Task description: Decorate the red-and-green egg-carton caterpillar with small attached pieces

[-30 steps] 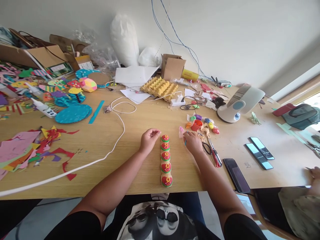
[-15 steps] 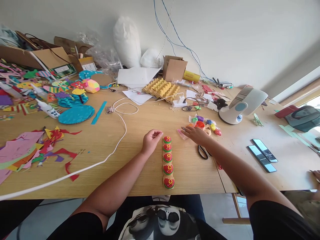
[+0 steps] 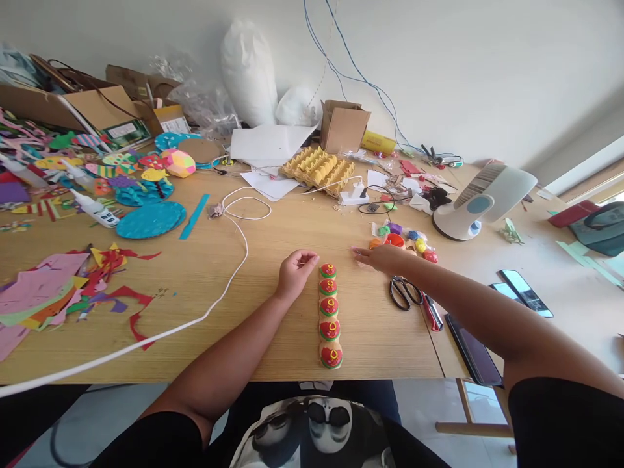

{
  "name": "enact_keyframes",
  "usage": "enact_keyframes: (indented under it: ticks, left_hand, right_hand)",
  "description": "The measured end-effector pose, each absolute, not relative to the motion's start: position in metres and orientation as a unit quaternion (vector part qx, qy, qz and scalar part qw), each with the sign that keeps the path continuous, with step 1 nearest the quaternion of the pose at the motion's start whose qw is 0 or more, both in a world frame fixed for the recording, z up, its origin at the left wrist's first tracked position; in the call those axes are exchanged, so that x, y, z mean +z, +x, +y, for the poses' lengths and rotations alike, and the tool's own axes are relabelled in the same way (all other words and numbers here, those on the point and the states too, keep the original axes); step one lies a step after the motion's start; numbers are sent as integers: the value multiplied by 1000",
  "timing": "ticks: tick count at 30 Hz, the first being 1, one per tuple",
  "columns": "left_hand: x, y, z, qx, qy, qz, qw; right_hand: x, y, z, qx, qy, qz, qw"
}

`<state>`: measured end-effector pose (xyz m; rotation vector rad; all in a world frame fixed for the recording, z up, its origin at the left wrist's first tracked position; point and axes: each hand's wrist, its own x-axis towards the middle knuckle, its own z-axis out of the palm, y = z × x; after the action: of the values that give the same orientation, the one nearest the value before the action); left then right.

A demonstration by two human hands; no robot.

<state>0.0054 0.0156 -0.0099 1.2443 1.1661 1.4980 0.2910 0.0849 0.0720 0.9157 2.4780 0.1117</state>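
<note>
A strip of egg carton cups [image 3: 330, 306] stands in a row in front of me, each painted red and green with yellow loops on top. Beside its far end, my left hand [image 3: 296, 273] is closed in a pinch; whatever is between the fingertips is too small to make out. My right hand [image 3: 383, 259] reaches over the table with its fingers together on a small pink plastic packet [image 3: 355, 249], which they partly cover. Around that hand lie colourful clay lumps in clear wrap, such as a yellow lump [image 3: 420, 246], and a red tub [image 3: 394, 240].
Black-handled scissors [image 3: 400, 294], a red cutter [image 3: 433, 313] and phones [image 3: 474, 351] lie near my right arm. A white fan [image 3: 480, 203] stands at right. Paper scraps [image 3: 43, 276] and blue discs [image 3: 151, 220] spread at left, with a white cable [image 3: 214, 302] crossing. Yellow egg trays [image 3: 319, 169] sit behind.
My right hand has turned and its fingers have drawn together at the pink packet, which has shifted slightly. My left hand stays pinched beside the strip. The view has swung a little.
</note>
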Motion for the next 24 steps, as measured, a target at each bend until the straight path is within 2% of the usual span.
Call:
enact_keyframes:
  ticks: [5,9,13,24]
  left_hand:
    - [-10,6,15,594,501,465,423]
    - [-10,5,15,597,494,469,423]
    - [-10,4,16,597,492,469,425]
    - [-11,5,15,593,497,468,428]
  right_hand:
    - [66,289,78,-20,395,903,168]
    - [72,283,81,46,321,921,214]
    - [75,277,87,121,240,939,216]
    - [74,283,94,88,269,931,230]
